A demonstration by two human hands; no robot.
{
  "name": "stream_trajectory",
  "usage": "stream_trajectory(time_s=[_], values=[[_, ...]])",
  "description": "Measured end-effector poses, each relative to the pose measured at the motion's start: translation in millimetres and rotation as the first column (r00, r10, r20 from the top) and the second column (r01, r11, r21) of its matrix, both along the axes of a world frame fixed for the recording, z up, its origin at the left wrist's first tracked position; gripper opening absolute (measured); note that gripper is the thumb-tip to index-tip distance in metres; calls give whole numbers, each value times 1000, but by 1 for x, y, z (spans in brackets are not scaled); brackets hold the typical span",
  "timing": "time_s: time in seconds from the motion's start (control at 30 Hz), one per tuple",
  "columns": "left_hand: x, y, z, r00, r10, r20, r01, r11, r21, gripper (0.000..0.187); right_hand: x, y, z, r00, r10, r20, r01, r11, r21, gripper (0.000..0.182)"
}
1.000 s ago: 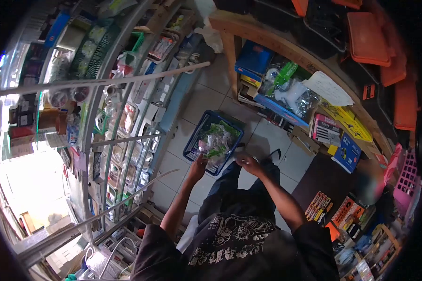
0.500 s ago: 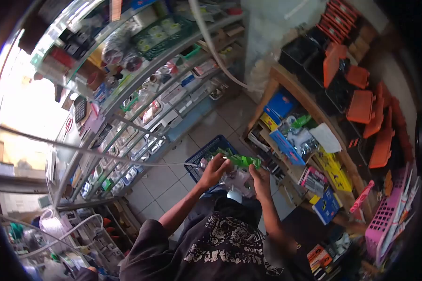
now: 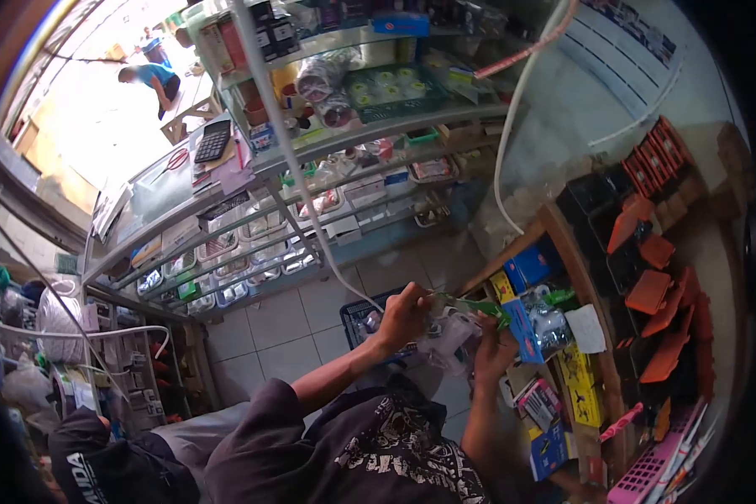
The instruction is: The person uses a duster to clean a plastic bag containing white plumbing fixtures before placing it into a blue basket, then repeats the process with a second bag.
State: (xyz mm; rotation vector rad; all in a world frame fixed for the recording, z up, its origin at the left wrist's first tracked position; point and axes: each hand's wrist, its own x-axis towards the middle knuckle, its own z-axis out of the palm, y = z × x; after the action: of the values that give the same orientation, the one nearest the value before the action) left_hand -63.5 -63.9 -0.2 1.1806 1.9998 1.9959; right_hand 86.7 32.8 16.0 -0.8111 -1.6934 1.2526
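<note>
My left hand point(image 3: 405, 316) is closed at the upper left edge of a clear plastic bag point(image 3: 451, 342) that hangs between my hands. On its right side, my right hand point(image 3: 493, 346) has its fingers closed at a green packet point(image 3: 488, 311). The green packet stretches leftward above the bag. Small pale contents show blurred through the clear plastic. Below and behind my left hand is a dark blue basket point(image 3: 353, 327) on the tiled floor, partly hidden by my hand and forearm.
A glass display counter point(image 3: 294, 164) with small trays runs across the back, with a calculator point(image 3: 213, 141) on it. At right, a wooden shelf point(image 3: 584, 269) holds boxes and orange-lidded bins. Another person's dark sleeve point(image 3: 101, 462) is at lower left. White cables hang down.
The view has turned toward the left and the counter. A clear bag now hangs raised between my hands beside the green packet. More of the person at lower left shows.
</note>
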Motion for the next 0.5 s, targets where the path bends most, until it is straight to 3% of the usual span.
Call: stream_trajectory(time_s=[0.07, 0.23, 0.3, 0.4, 0.5], values=[[-1, -3, 8, 999, 10, 54, -6, 997, -76, 7, -7, -5, 16, 1000, -15, 1, 15, 999, 45, 24], [-7, -2, 15, 999, 1, -39, -3, 999, -39, 8, -5, 3, 14, 994, -76, 81, 62, 985, 162, 23], [-9, 0, 19, 997, -17, -77, 16, 1000, -25, 9, 1, 11, 5, 985, -91, 150, 35, 939, 343, 18], [-10, 6, 33, 999, -46, -18, 46, 999, -23, 11, 1, 10, 20, 987, -108, 122, 82, 976, 202, 24], [-13, 12, 43, 992, -104, 72, 105, 994, -21, 10, -6, 17, 36, 994, -101, 36, 92, 978, 190, 29]])
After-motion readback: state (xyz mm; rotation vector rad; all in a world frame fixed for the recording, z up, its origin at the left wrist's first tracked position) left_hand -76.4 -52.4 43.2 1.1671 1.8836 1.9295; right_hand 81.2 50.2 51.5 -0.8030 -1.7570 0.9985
